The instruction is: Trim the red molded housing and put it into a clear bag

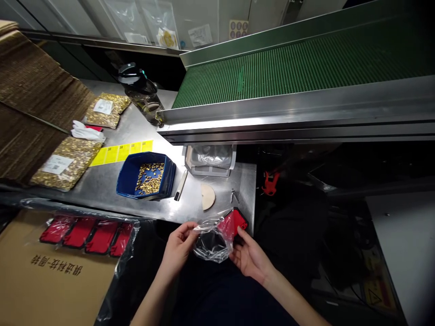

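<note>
Clear film of a plastic bag (pixel 212 251) is pinched between the thumb and fingers of my left hand (pixel 181 242). In my right hand (pixel 249 256), thumb on top, is a flat red part with black edges (pixel 240 220). The part's left side lies behind or inside the clear film; which of the two I cannot tell. Both hands are just in front of the metal table's (pixel 163 210) edge. Above them on the table are a pale half-round piece (pixel 207 197) and a small metal item (pixel 234 196).
A blue bin (pixel 127 179) holds small brass pieces (pixel 149 179), with a cutter knife (pixel 181 185) beside it. Several bagged red parts (pixel 78 233) lie on a carton (pixel 50 276) at left. A dark bottle (pixel 142 93) stands near the green conveyor (pixel 272 63). A grey bin (pixel 212 171) sits under the conveyor.
</note>
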Available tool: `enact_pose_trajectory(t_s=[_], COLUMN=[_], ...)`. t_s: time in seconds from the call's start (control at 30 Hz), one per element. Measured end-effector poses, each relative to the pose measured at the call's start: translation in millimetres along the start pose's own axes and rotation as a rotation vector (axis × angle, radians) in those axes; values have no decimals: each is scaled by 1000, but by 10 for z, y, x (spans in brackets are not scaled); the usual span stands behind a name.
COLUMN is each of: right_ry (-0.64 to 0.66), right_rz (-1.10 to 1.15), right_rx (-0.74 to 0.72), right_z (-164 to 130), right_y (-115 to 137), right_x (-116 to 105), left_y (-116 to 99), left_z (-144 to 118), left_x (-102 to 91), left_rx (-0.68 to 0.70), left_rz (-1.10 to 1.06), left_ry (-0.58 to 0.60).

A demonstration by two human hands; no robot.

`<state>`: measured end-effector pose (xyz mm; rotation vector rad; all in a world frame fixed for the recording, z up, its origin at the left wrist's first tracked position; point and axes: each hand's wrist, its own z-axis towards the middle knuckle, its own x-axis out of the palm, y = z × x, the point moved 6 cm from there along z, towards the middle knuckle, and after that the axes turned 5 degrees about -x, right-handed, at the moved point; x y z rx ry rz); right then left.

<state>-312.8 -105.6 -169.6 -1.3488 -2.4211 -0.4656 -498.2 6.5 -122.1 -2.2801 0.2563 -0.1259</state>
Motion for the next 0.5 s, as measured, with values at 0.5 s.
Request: enact_pose_trajectory(t_s=[0.5], right_ry=[50], right_rz=[-582], right_rx=[-303], right_z=[-147], right_y=[162], right_x=[-249], left_y=[15], left_z=[-97], left_x=[198], left_rx=[4], left_rz=[-13], left_ry=[50])
